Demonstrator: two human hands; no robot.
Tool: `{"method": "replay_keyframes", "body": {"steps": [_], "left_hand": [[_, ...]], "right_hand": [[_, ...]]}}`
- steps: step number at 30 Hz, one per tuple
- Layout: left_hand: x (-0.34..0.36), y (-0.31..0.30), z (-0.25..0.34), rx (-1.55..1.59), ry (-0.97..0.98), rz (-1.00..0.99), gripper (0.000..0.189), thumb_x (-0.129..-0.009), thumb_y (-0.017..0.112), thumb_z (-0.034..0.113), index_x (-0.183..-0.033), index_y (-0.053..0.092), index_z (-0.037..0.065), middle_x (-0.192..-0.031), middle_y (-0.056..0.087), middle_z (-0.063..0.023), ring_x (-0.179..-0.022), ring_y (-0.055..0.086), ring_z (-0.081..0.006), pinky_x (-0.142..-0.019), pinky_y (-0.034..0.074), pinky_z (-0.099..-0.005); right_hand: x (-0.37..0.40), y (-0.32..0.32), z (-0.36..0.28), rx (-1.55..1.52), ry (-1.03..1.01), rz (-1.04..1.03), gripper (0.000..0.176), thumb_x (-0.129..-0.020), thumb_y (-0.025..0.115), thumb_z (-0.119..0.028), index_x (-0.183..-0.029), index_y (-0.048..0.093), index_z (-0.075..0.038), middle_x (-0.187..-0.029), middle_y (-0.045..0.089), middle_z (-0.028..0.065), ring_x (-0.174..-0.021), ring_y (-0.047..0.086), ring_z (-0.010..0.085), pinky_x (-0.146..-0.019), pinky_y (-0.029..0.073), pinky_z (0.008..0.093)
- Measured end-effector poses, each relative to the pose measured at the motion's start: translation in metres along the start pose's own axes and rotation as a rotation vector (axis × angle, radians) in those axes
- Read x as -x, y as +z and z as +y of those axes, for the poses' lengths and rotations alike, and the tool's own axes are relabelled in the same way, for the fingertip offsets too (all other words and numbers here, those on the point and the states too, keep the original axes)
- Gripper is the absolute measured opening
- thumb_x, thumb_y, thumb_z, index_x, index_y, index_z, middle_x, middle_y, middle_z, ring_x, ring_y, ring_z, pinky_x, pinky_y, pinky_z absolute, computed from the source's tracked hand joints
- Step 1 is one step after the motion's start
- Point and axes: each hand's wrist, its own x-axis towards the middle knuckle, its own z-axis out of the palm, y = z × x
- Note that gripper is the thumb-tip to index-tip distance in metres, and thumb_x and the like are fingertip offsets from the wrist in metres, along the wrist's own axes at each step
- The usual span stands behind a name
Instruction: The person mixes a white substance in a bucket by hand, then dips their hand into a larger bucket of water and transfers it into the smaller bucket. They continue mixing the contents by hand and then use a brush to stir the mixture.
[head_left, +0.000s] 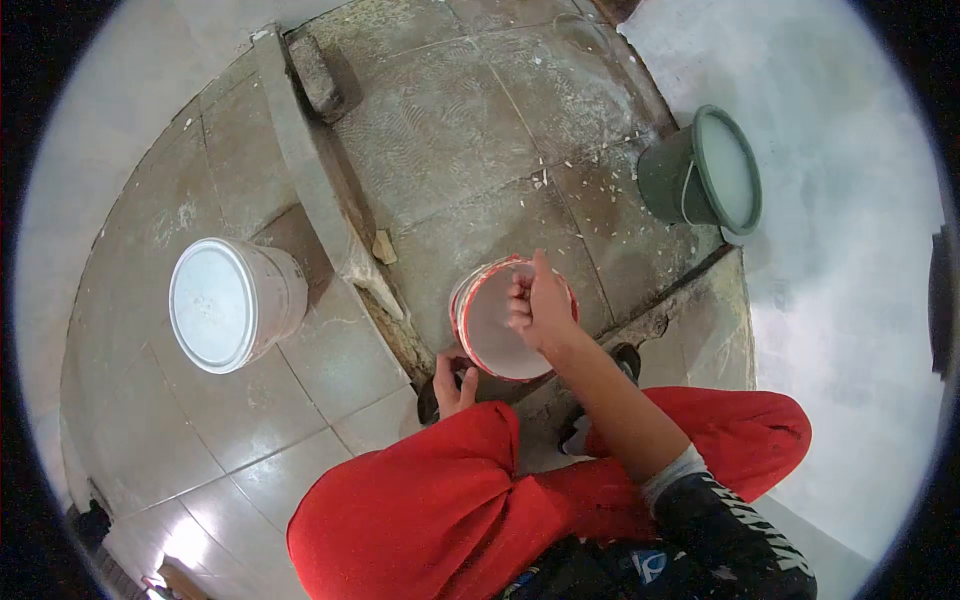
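A white bucket with a red rim [480,345] stands on the tiled floor between my feet. Pale grey-white shows inside its rim. My right hand [543,305] is closed in a fist over the bucket's right side, thumb uppermost and fingers curled inward. I cannot tell what, if anything, is inside that fist. Down at the bucket's near left edge, my left hand [456,382] has its fingers bent against the rim, gripping it. My red-trousered knees are spread on either side, just behind the bucket.
A lidded white bucket [212,305] stands at left, beyond a raised ledge [315,170]. On the ledge's far end rests a rough block [315,78]. A green pail [665,180] of cloudy liquid leans by the right wall. Pale chips [590,215] litter the tiles.
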Motion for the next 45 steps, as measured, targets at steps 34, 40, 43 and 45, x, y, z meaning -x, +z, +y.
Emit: {"method": "replay_keyframes", "body": {"steps": [34, 40, 43, 45], "left_hand": [[0.001, -0.005, -0.020, 0.026, -0.038, -0.039, 0.036, -0.091, 0.061, 0.032, -0.105, 0.051, 0.001, -0.086, 0.056, -0.0073, -0.078, 0.052, -0.0167, -0.074, 0.042, -0.0311], [-0.001, 0.000, -0.009, -0.007, 0.021, -0.004, 0.035, -0.091, 0.061, 0.033, -0.104, 0.051, 0.001, -0.085, 0.055, -0.0067, -0.078, 0.051, -0.0153, -0.073, 0.042, -0.0309], [0.000, -0.001, -0.010, 0.022, -0.013, -0.011, 0.035, -0.091, 0.061, 0.032, -0.105, 0.051, 0.002, -0.086, 0.055, -0.0068, -0.078, 0.051, -0.0156, -0.074, 0.042, -0.0304], [0.000, 0.000, -0.007, 0.009, -0.002, -0.006, 0.034, -0.091, 0.061, 0.031, -0.105, 0.051, 0.002, -0.086, 0.055, -0.0067, -0.079, 0.051, -0.0158, -0.075, 0.042, -0.0304]], "right_hand": [[-0.021, -0.059, -0.074, 0.487, -0.749, 0.334, 0.032, -0.094, 0.057, -0.035, -0.081, 0.056, -0.006, -0.066, 0.049, 0.0003, -0.051, 0.045, 0.0127, -0.043, 0.037, 0.0314], [0.012, -0.023, -0.022, 0.420, -0.199, 0.029, 0.041, -0.095, 0.054, -0.045, -0.080, 0.058, -0.008, -0.066, 0.049, -0.0009, -0.049, 0.041, 0.0108, -0.039, 0.032, 0.0288], [-0.011, -0.018, -0.008, 0.066, 0.044, -0.076, 0.044, -0.097, 0.050, -0.050, -0.083, 0.058, -0.010, -0.066, 0.048, -0.0022, -0.048, 0.038, 0.0087, -0.039, 0.028, 0.0256], [-0.026, -0.016, -0.003, -0.115, 0.117, -0.082, 0.044, -0.098, 0.048, -0.052, -0.084, 0.057, -0.011, -0.065, 0.047, -0.0030, -0.048, 0.036, 0.0077, -0.040, 0.026, 0.0243]]}}
